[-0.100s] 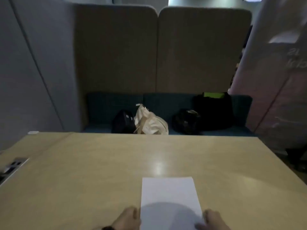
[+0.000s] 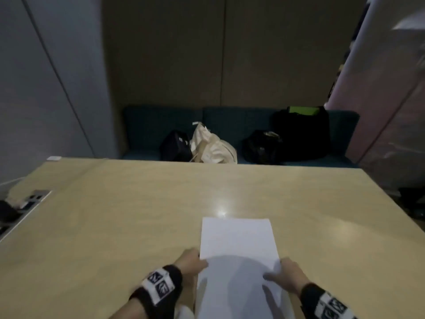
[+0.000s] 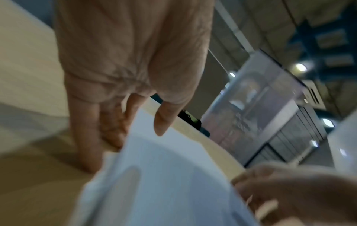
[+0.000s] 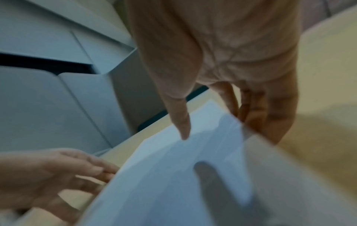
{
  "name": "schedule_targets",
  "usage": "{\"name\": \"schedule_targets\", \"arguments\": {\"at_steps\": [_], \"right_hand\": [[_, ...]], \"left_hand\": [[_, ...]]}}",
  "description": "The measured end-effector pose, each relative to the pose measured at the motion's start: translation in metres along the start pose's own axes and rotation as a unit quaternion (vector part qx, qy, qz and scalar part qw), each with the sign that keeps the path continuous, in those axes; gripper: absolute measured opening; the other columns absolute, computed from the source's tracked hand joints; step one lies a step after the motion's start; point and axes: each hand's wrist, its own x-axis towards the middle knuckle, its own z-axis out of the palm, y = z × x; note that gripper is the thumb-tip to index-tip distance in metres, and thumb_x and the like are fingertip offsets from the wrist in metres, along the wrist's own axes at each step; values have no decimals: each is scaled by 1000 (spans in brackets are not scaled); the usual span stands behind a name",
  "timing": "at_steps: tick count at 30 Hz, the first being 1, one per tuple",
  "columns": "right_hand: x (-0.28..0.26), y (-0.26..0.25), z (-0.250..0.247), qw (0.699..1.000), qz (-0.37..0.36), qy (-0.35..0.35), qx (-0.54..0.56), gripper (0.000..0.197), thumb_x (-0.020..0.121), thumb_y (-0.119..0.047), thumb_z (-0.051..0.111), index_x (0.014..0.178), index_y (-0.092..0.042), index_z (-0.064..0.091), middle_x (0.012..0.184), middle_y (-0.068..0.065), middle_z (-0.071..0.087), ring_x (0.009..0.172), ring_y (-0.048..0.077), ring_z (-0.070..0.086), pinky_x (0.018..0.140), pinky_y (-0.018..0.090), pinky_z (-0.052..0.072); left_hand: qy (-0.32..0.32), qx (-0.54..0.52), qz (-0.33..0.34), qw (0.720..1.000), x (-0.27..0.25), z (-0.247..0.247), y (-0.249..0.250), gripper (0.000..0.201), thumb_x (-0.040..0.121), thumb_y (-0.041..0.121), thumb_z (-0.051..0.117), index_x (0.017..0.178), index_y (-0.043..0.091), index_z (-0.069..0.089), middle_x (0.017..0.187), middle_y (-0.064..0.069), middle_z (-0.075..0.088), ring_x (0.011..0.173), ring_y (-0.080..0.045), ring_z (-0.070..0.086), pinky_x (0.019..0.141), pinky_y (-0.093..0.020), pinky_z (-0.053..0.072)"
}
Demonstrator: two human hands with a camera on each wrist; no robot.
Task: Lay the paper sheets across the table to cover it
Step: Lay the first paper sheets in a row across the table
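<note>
White paper sheets [image 2: 238,240] lie lengthwise on the beige table [image 2: 115,215], near its front edge and a little right of centre. Their far end rests on the tabletop and the near end is raised. My left hand [image 2: 190,261] pinches the left edge, thumb on top and fingers underneath, as the left wrist view shows: left hand [image 3: 139,130], paper [image 3: 164,175]. At the opposite edge my right hand [image 2: 285,272] grips the same way; in the right wrist view the right hand [image 4: 222,133] has its thumb on the paper [image 4: 164,175]. Both wrist views are blurred.
A power socket panel [image 2: 34,198] is set into the table's left side, with a dark object [image 2: 7,212] beside it. Behind the table, a dark sofa [image 2: 161,125] carries black bags [image 2: 299,134] and a cream bag [image 2: 213,146]. Partition walls close in left and back.
The head view has tipped down, so both hands and their wristbands show more fully. The paper and hands keep about the same place on the table.
</note>
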Motion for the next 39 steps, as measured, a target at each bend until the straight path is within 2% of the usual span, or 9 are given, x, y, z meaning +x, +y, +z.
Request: {"name": "schedule_targets", "arguments": {"at_steps": [5, 11, 13, 16, 20, 24, 29, 32, 39], "right_hand": [[-1, 3, 8, 997, 4, 28, 77, 44, 74, -13, 73, 45, -10, 40, 44, 2, 41, 39, 18, 40, 44, 26, 34], [1, -2, 10, 998, 40, 7, 41, 33, 74, -21, 72, 56, -9, 48, 65, 8, 55, 59, 20, 51, 46, 22, 34], [-3, -3, 16, 998, 38, 39, 29, 26, 73, -22, 71, 86, -4, 58, 104, 19, 59, 93, 31, 57, 58, 24, 42], [-9, -1, 21, 994, 59, 58, 70, 67, 78, -13, 70, 130, 3, 31, 133, 24, 32, 117, 41, 45, 81, 38, 48], [-5, 1, 16, 985, 62, 57, 148, 44, 70, -10, 78, 101, 0, 47, 91, 17, 53, 72, 26, 52, 49, 33, 47], [-10, -2, 7, 977, 58, 31, 204, 36, 75, -6, 73, 55, -8, 44, 57, 3, 42, 50, 17, 39, 44, 25, 31], [-18, -4, 13, 970, 14, 25, 242, 15, 76, 0, 70, 85, 3, 58, 83, 11, 60, 80, 27, 56, 54, 25, 41], [-20, -4, 14, 935, -45, 58, 346, 43, 75, 13, 64, 116, 3, 56, 108, 19, 63, 94, 32, 62, 80, 37, 52], [-25, -7, -26, 881, -166, 48, 440, 39, 80, 6, 65, 117, 1, 58, 114, 17, 65, 89, 23, 66, 80, 31, 53]], "left_hand": [[-2, -98, -51, 994, 5, 6, 0, 20, 83, 3, 58, 96, -12, 59, 70, -9, 48, 78, -27, 60, 65, -31, 48], [14, -53, -57, 997, 1, 12, 6, 25, 87, 10, 59, 107, -5, 54, 68, -5, 44, 60, -17, 45, 45, -24, 32], [11, -54, -59, 997, 5, 14, 5, 38, 87, 11, 59, 118, -8, 49, 86, -13, 57, 81, -27, 58, 55, -27, 42], [22, -37, -65, 997, 7, 17, 3, 50, 85, 11, 62, 127, -9, 42, 130, -26, 51, 119, -38, 54, 82, -38, 49], [23, -18, -74, 997, 7, 21, 3, 59, 81, 13, 66, 131, -6, 40, 137, -30, 43, 124, -41, 49, 96, -48, 47], [35, 21, -69, 997, 7, 22, 1, 64, 76, 16, 72, 129, -3, 42, 134, -23, 48, 119, -37, 53, 95, -42, 47], [36, 29, -58, 997, 6, 26, -7, 68, 77, 9, 70, 133, 0, 33, 135, -18, 41, 119, -37, 51, 92, -41, 48], [45, -22, -40, 998, 6, 26, -13, 67, 79, 9, 68, 135, 3, 32, 135, -17, 42, 113, -31, 53, 83, -38, 50], [-3, -193, -24, 981, 0, 10, 2, 46, 86, 29, 62, 120, 1, 48, 103, -7, 62, 79, -19, 57, 56, -22, 45]]}}
